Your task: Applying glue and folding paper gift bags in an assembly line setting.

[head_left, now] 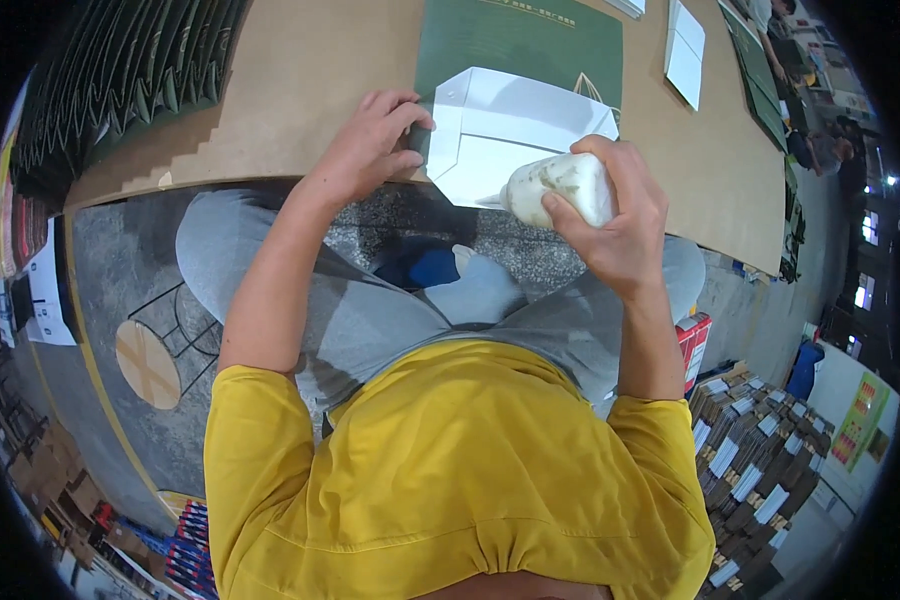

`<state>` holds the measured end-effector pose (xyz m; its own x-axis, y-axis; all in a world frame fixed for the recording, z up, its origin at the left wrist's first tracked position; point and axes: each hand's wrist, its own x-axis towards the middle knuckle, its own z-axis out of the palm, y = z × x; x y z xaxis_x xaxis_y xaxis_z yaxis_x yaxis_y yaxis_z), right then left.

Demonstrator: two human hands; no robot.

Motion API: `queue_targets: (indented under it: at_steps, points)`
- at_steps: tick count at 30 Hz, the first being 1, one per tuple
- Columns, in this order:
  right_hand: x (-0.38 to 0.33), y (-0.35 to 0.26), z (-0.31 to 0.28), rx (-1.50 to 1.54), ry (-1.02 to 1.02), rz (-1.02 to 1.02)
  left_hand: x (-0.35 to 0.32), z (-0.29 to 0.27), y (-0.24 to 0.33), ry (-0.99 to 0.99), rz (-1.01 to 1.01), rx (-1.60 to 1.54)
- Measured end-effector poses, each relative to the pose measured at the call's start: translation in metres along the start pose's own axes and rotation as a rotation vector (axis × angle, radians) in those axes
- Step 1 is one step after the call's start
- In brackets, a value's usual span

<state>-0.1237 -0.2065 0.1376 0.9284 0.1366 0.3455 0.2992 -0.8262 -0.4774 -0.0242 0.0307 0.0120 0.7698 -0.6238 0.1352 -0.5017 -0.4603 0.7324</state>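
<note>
There it was, the white squeeze bottle (pixel 560 190), grasped in your right hand (pixel 625 208), your thumb across its near side and your fingers around its far end! Its long axis ran from 3 to 9 o'clock, lying nearly level, nozzle pointing to 9. The tip sat at the near edge of the opened white base (pixel 510 110) of the green paper bag (pixel 510 50); whether it touched, I couldn't tell.

And the bag? Flat on the surface (pixel 280 90), body stretching toward 12 o'clock, white base facing you at 6, its near edge jutting past the surface's rim. The base's own long axis went from 9 to 3.

Over at 9 o'clock, your left hand (pixel 370 145) had fingers bent at the base's left edge; pinching or merely resting, I couldn't tell. Beyond it stood a packed row of green bags (pixel 130 80), and at 2 o'clock lay a white card (pixel 684 55).
</note>
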Motion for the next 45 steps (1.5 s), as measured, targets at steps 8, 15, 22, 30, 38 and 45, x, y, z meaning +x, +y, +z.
queue_targets:
  at_steps: [8, 15, 22, 30, 38, 45]
  points:
    - [-0.012, 0.011, -0.014, -0.023, 0.047, 0.079, 0.001, -0.003, 0.005, -0.012, -0.035, -0.031]
    - [-0.025, 0.025, -0.029, -0.079, 0.074, 0.162, 0.001, -0.005, 0.007, -0.025, -0.063, -0.028]
    - [-0.038, 0.035, -0.045, -0.170, 0.114, 0.233, 0.001, -0.005, 0.008, -0.038, -0.090, -0.046]
    - [-0.049, 0.048, -0.054, -0.191, 0.174, 0.300, 0.002, -0.005, 0.009, -0.018, -0.062, -0.005]
    - [-0.055, 0.054, -0.064, -0.183, 0.279, 0.368, 0.001, -0.006, 0.007, -0.008, -0.044, -0.017]
    - [-0.052, 0.061, -0.056, -0.270, 0.305, 0.279, 0.002, -0.005, 0.008, -0.010, -0.045, -0.020]
